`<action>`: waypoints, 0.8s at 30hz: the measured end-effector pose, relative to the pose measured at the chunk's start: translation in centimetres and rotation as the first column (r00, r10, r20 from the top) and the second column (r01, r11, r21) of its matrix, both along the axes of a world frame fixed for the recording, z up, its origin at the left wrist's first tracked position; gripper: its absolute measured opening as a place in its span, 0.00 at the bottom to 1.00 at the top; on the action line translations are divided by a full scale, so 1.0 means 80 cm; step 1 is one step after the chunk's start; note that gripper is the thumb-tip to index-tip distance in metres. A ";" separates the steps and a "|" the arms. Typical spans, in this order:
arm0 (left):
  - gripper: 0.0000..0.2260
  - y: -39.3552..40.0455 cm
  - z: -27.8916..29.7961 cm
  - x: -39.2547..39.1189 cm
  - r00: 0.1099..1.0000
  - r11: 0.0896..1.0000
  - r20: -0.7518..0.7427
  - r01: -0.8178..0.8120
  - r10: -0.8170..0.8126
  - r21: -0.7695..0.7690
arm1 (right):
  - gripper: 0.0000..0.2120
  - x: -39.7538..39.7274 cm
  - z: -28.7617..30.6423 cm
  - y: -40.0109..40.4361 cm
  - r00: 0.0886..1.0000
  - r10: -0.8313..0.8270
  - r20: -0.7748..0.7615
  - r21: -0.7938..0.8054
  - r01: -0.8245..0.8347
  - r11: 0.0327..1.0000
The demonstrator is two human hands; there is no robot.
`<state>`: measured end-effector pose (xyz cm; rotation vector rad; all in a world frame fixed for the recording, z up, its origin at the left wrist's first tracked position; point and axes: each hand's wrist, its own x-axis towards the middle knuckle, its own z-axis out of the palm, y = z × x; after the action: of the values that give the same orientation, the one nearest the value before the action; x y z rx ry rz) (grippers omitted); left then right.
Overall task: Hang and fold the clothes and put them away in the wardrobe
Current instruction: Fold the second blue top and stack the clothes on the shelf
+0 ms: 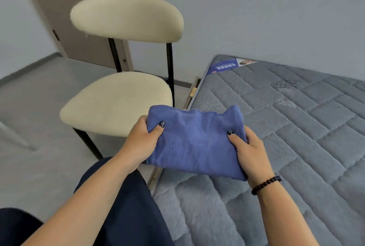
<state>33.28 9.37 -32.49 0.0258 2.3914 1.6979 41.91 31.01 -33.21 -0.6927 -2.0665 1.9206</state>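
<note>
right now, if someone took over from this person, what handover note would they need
Left hand: grips the left edge of the folded blue garment, thumb on top.
Right hand: grips its right edge the same way.
The garment is held over the near corner of the grey mattress, beside the cream chair; whether it rests on the mattress I cannot tell.
Done: this piece looks folded.
Left: put it away; no wardrobe is clearly in view, and no other clothes show.
</note>
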 end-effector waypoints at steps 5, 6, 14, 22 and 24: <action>0.01 -0.067 0.032 -0.004 0.996 0.996 -0.015 -0.086 0.087 0.034 | 0.05 -0.027 0.033 -0.056 0.994 0.100 -0.037 0.002 -0.100 0.995; 0.01 -0.081 0.037 -0.009 0.994 0.994 -0.013 -0.105 0.105 0.037 | 0.05 -0.037 0.038 -0.070 0.991 0.126 -0.034 -0.004 -0.126 0.992; 0.05 -0.202 0.031 -0.073 0.956 0.956 0.024 -0.294 0.294 0.008 | 0.07 -0.158 0.041 -0.178 0.932 0.361 0.032 -0.046 -0.360 0.932; 0.05 -0.301 -0.030 -0.190 0.920 0.931 0.149 -0.366 0.363 -0.009 | 0.06 -0.297 0.001 -0.282 0.886 0.425 0.185 0.056 -0.441 0.896; 0.05 -0.322 -0.038 -0.221 0.906 0.922 0.186 -0.386 0.381 -0.013 | 0.07 -0.335 -0.006 -0.305 0.879 0.422 0.220 0.082 -0.448 0.890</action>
<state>15.63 -16.42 -35.53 -0.6129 2.3459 1.7913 15.10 6.63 -33.65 -0.4228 -2.6332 1.9724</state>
